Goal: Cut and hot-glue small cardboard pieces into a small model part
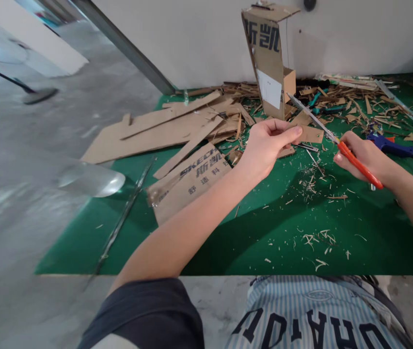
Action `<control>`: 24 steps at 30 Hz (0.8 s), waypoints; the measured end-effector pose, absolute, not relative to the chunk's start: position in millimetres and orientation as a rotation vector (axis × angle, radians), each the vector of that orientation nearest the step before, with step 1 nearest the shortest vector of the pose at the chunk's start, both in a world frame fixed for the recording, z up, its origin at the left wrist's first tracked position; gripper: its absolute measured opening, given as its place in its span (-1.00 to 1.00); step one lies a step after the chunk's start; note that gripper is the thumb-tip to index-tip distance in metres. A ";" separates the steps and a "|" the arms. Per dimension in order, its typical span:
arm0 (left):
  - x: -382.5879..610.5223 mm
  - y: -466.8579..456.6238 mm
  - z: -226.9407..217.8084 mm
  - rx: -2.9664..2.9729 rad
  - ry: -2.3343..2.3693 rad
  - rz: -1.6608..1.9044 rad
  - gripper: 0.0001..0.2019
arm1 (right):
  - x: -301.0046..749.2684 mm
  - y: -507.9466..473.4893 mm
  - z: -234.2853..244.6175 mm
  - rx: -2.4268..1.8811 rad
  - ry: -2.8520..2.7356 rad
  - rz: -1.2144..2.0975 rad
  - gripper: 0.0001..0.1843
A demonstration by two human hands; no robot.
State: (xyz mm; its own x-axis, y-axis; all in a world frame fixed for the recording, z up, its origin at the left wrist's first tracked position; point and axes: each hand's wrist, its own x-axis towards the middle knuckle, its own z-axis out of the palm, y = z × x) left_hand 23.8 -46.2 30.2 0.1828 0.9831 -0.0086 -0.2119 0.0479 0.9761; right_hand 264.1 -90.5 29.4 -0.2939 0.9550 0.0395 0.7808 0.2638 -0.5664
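My left hand (270, 143) pinches a small strip of cardboard (311, 134) between thumb and fingers, above the green table. Closed around the orange handle of a pair of scissors (355, 160) is my right hand (357, 152). The scissors' long metal blades point up and left, passing close to the strip; whether they touch it I cannot tell. Behind my hands rises a tall cardboard structure (268, 63) with a flap on top and a white label. Thin shavings (315, 182) lie on the green table (264, 228) below.
Flat cardboard pieces (163, 131) and a printed cardboard sheet (195, 179) lie at the left. A clear plastic bottle (92, 179) overhangs the left edge. A blue glue gun (391, 145) with a cord is at the right; scraps (359, 106) and teal-handled pliers (326, 110) lie along the wall.
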 end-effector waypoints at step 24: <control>23.2 -45.3 30.1 1.195 0.920 1.137 -0.76 | 262.4 -86.6 19.9 -1.662 -2.141 0.279 -0.43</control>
State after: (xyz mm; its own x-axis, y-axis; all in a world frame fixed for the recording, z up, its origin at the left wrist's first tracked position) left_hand 23.2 -45.3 30.1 0.2126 0.9764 0.0373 -0.1675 -0.0012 0.9859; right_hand 262.4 -86.6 19.9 -0.2019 0.9590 0.1989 0.8761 0.2676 -0.4010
